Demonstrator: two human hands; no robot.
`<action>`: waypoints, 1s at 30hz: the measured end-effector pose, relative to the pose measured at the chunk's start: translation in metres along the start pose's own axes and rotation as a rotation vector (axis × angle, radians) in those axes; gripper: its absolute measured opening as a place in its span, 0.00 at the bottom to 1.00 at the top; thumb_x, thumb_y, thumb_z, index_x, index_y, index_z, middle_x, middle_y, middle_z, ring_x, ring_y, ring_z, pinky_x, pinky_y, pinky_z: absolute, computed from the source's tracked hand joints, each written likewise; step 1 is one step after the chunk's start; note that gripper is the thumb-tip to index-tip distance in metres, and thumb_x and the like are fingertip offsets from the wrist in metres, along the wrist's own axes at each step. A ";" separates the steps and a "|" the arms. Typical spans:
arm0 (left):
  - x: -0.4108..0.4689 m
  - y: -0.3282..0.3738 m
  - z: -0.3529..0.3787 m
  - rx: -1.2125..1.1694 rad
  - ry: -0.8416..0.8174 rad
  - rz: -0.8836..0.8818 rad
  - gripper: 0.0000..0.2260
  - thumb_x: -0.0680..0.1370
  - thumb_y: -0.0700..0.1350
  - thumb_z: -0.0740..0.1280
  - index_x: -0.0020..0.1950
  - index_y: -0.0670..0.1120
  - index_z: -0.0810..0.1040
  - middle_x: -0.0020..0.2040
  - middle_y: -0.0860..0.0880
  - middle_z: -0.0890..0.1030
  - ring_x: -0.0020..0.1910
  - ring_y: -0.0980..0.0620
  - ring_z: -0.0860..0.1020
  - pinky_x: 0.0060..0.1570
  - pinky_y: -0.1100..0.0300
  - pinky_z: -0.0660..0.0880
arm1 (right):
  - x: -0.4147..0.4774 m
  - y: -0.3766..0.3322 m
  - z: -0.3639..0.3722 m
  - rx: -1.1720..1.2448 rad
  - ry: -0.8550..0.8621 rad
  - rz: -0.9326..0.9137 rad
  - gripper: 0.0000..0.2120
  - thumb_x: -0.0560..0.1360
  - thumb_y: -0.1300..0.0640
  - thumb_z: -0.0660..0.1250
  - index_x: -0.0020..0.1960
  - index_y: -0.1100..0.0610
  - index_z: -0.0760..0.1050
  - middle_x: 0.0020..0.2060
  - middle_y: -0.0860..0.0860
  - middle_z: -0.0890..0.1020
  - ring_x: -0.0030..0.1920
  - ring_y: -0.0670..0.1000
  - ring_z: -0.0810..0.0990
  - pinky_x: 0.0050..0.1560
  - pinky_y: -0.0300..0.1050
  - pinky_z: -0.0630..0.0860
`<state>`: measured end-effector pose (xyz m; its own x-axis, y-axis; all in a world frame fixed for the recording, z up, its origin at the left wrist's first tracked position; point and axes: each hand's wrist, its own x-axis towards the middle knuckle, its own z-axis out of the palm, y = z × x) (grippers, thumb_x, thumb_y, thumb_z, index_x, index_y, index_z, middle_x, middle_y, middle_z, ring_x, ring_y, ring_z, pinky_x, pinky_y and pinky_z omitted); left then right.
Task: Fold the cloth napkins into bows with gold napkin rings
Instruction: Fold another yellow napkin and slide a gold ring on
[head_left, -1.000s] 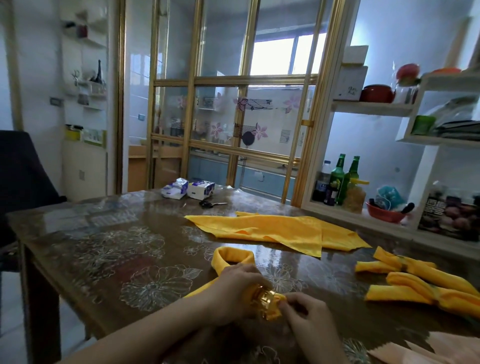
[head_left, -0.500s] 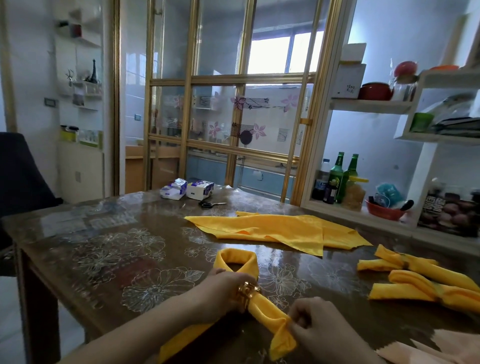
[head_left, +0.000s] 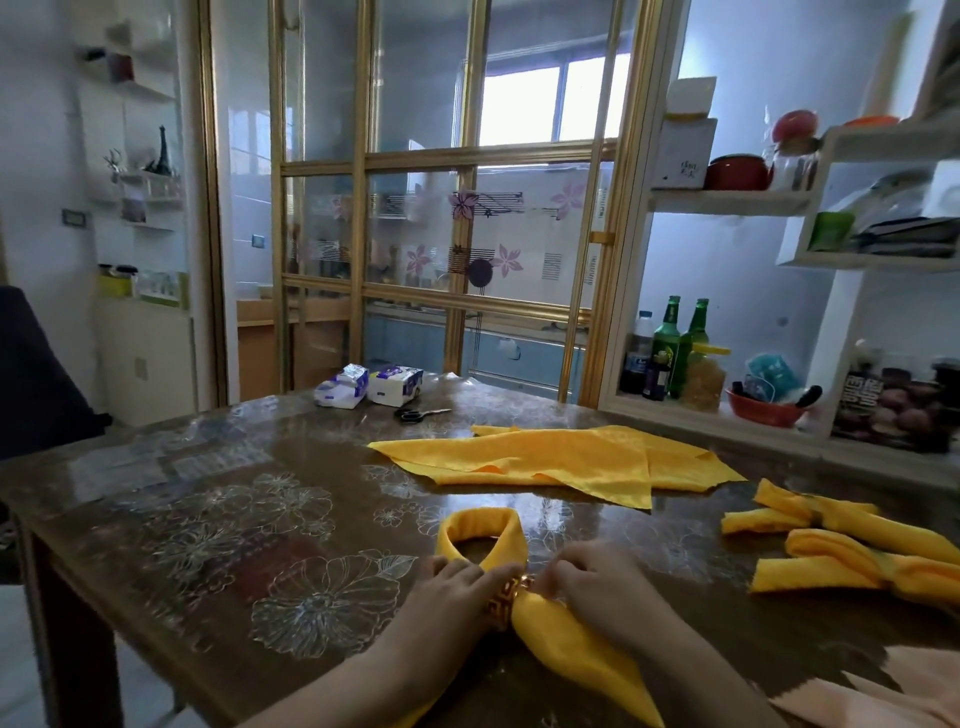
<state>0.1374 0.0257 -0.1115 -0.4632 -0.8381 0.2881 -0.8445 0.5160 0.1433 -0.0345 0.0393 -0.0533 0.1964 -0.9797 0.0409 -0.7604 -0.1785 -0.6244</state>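
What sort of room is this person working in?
Most likely a home dining room: a flower-patterned table, wall shelves holding green bottles and a red pot, and a gold-framed glass partition behind.

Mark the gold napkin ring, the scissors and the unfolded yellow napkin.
gold napkin ring (head_left: 506, 598): head view, patterned band.
scissors (head_left: 411, 414): head view, dark handles.
unfolded yellow napkin (head_left: 550, 457): head view, flat middle.

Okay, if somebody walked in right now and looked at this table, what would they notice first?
Probably the bright yellow napkin at the near edge of the table, looped and pinched by the left hand and right hand at a gold napkin ring. Next come the loose yellow cloths spread flat mid-table, and two finished bows lying at the right.
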 end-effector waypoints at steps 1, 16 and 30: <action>0.000 0.001 -0.002 0.003 -0.002 0.004 0.25 0.79 0.56 0.54 0.76 0.58 0.52 0.71 0.53 0.68 0.71 0.55 0.63 0.68 0.62 0.49 | 0.006 0.002 0.004 0.021 -0.076 0.048 0.09 0.79 0.56 0.59 0.45 0.51 0.77 0.43 0.46 0.77 0.43 0.42 0.75 0.43 0.34 0.72; 0.069 -0.024 -0.029 -0.179 0.089 -0.156 0.26 0.77 0.53 0.65 0.74 0.53 0.62 0.72 0.51 0.67 0.70 0.50 0.66 0.68 0.50 0.64 | 0.010 0.022 0.066 -0.169 0.293 -0.158 0.12 0.81 0.53 0.54 0.51 0.53 0.76 0.48 0.50 0.80 0.48 0.51 0.78 0.43 0.44 0.67; 0.098 -0.031 -0.007 -0.262 -0.092 -0.167 0.12 0.72 0.42 0.72 0.54 0.49 0.78 0.49 0.51 0.79 0.48 0.54 0.77 0.50 0.58 0.77 | 0.010 0.030 0.056 0.012 0.385 -0.083 0.12 0.81 0.53 0.53 0.50 0.53 0.75 0.46 0.49 0.78 0.46 0.50 0.77 0.44 0.45 0.71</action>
<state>0.1198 -0.0712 -0.0809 -0.3565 -0.9214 0.1546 -0.8186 0.3878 0.4236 -0.0207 0.0296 -0.1148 0.0085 -0.9249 0.3802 -0.7441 -0.2598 -0.6154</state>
